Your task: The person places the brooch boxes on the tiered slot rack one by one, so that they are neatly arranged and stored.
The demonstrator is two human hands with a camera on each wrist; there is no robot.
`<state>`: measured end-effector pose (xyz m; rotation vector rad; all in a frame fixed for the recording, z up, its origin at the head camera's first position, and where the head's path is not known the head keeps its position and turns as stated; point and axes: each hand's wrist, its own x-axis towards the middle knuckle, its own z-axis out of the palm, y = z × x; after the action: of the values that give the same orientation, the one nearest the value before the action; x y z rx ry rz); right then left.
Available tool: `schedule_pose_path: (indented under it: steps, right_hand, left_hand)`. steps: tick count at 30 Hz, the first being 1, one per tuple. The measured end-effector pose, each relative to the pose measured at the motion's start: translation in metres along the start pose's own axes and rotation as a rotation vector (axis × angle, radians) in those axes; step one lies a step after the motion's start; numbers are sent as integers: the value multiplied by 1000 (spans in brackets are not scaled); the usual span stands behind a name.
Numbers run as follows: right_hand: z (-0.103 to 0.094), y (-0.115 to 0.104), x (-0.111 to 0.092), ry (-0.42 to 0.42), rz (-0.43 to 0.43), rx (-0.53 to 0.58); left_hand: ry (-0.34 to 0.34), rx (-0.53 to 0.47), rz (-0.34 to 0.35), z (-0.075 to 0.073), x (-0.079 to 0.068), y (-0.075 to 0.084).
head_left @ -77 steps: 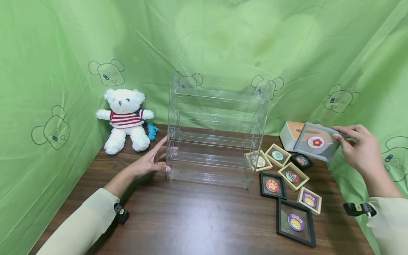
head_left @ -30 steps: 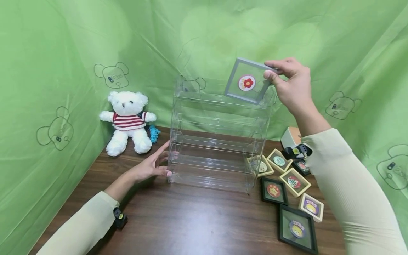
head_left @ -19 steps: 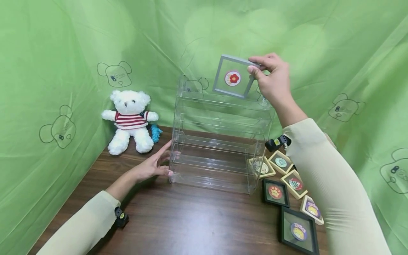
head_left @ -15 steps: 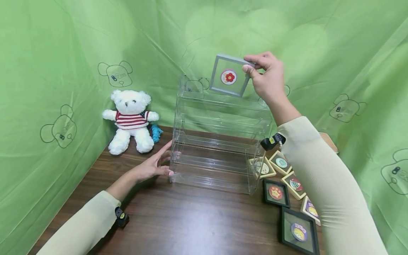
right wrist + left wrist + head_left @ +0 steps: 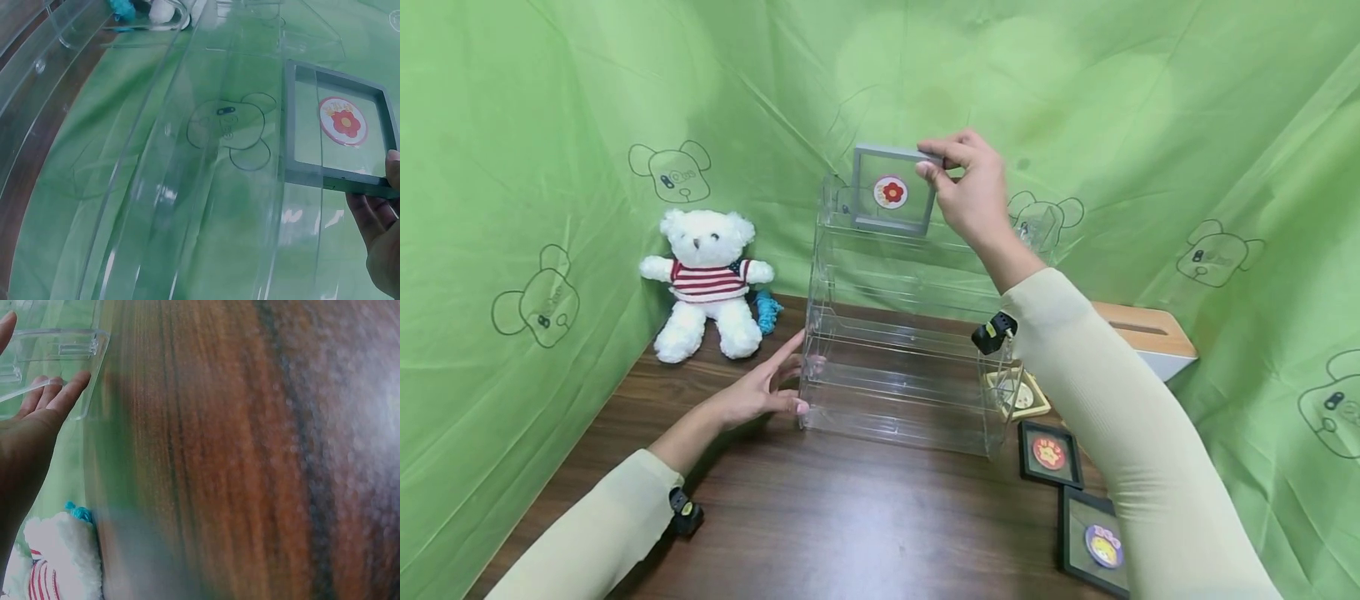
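Note:
A clear, tiered display stand (image 5: 891, 383) stands upright on the table. My left hand (image 5: 752, 392) holds its left side low down, thumb at the front edge and other fingers reaching behind, seen through the plastic. In the left wrist view the fingers (image 5: 65, 397) of that hand look fairly straight. My right hand (image 5: 973, 187) pinches a grey-framed square display case (image 5: 891, 221) by its upper right corner. Inside its transparent window is a round badge (image 5: 891, 192) with a red flower. The case is upright at the stand's top tier; whether it touches the shelf I cannot tell.
Right of the stand lie a wooden-framed case (image 5: 1033, 404) and two black-framed cases, one small (image 5: 1050, 475) and one large (image 5: 1093, 575). My right sleeve hides others. A wood-topped tissue box (image 5: 1150, 329) stands behind. A white teddy bear (image 5: 706, 329) and a blue bundle (image 5: 767, 312) are left.
My right hand has carried the grey case from above the tissue box, left and up to the stand's top tier, then slightly lower and more upright. My left hand stays on the stand.

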<state>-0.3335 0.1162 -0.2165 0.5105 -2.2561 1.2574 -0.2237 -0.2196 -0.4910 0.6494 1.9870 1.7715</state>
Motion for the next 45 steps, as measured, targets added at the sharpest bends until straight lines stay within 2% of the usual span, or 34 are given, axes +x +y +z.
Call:
schedule_pose_path:
  steps: [7, 16, 22, 27, 35, 41, 45]
  right_hand:
    - [3, -4, -2, -7, 20, 32]
    - [1, -5, -3, -45, 22, 20]
    - [-1, -7, -2, -81, 56, 87]
    - [-8, -6, -1, -89, 48, 138]
    - [-34, 1, -4, -70, 13, 82]
    - [-68, 12, -12, -92, -16, -43]
    - [-92, 22, -20, -78, -19, -138]
  left_hand:
    - [-9, 10, 12, 2, -1, 3]
    - [-10, 19, 16, 2, -3, 2]
    - [-8, 9, 0, 1, -2, -1]
    - [-6, 6, 2, 0, -1, -3]
    - [0, 15, -9, -1, -2, -3]
    - [2, -17, -4, 0, 1, -4]
    - [-3, -35, -1, 1, 3, -4]
